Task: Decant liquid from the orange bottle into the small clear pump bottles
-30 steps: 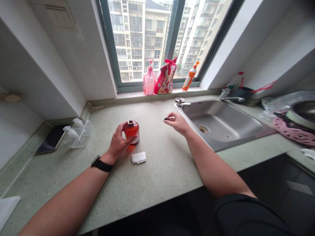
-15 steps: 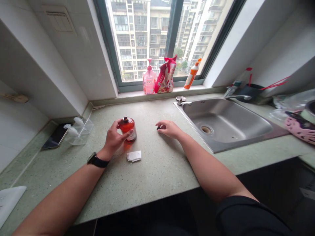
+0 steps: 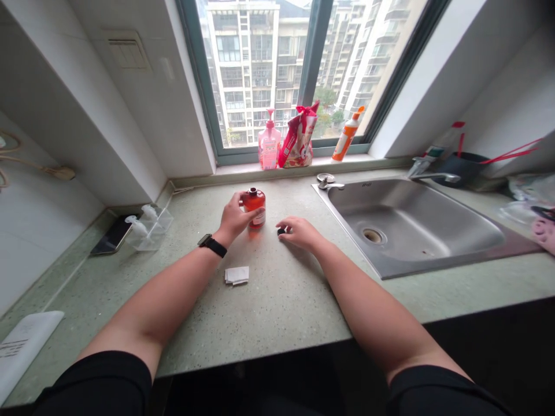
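Observation:
A small orange-red bottle (image 3: 255, 207) stands upright and uncapped on the green speckled counter (image 3: 281, 294). My left hand (image 3: 234, 218), with a black watch on the wrist, wraps round the bottle's left side. My right hand (image 3: 299, 232) rests low on the counter just right of the bottle, fingers pinched on a small black cap (image 3: 281, 231) that touches the surface. A folded white paper (image 3: 236, 275) lies on the counter nearer to me, between my forearms.
A steel sink (image 3: 416, 225) with a tap sits at the right. On the window sill stand a pink pump bottle (image 3: 269, 147), a red bag (image 3: 298, 141) and an orange bottle (image 3: 347, 138). A clear box (image 3: 150, 228) and a phone (image 3: 113, 236) lie at the left.
My left hand slid the bottle farther back on the counter. My right hand came down from the air and set the black cap onto the counter beside the bottle.

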The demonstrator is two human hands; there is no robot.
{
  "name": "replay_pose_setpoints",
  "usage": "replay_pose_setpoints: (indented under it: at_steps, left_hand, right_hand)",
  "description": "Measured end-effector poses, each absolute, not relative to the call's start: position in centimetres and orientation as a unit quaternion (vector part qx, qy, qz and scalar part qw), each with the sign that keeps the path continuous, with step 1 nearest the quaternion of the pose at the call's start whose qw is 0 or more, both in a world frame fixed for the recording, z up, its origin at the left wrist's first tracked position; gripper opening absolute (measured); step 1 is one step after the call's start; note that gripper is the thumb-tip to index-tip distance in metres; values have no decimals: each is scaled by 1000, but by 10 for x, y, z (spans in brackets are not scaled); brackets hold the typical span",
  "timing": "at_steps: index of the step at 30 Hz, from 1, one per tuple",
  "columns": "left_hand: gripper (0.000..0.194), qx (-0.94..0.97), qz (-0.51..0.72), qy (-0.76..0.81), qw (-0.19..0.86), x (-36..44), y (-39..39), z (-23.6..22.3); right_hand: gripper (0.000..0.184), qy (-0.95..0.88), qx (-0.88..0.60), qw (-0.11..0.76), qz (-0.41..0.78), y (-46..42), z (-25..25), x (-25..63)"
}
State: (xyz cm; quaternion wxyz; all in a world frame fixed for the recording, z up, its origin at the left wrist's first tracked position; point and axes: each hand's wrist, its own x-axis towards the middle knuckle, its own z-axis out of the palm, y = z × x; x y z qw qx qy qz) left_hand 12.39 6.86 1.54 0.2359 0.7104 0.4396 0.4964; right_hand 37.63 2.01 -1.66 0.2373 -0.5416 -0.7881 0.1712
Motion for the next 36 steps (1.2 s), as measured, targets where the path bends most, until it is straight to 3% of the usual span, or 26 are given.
replay_pose_setpoints:
  at_steps: [7, 12, 16, 20, 24, 26, 33, 36]
  left_hand:
    - [70, 710, 489, 447, 238, 137, 75, 1]
    - [90, 741, 472, 433, 203, 124, 66, 6]
    - [77, 768, 505, 382, 93, 87, 43, 28]
    - [63, 763, 517, 382, -68, 25, 13, 54]
    - [74, 623, 603, 471, -164, -46, -4, 52]
    - [70, 555, 606, 543, -171, -80, -3, 45]
    - [101, 527, 284, 801, 2, -138, 8, 36]
    - [97, 546, 202, 813, 34, -140, 8, 30]
  right_hand:
    - [28, -791, -538, 239, 168, 20, -18, 374]
    - [30, -784, -537, 253, 181, 20, -20, 374]
    - [29, -772, -541, 273, 192, 22, -22, 375]
    - [38, -757, -543, 319, 174, 23, -21, 376]
    - [55, -712, -558, 390, 171, 20, -16, 377]
    - [64, -689, -563, 423, 175, 18, -12, 377]
    - [73, -675, -567, 440, 173, 13, -10, 376]
    - [71, -680, -562, 441, 167, 12, -10, 374]
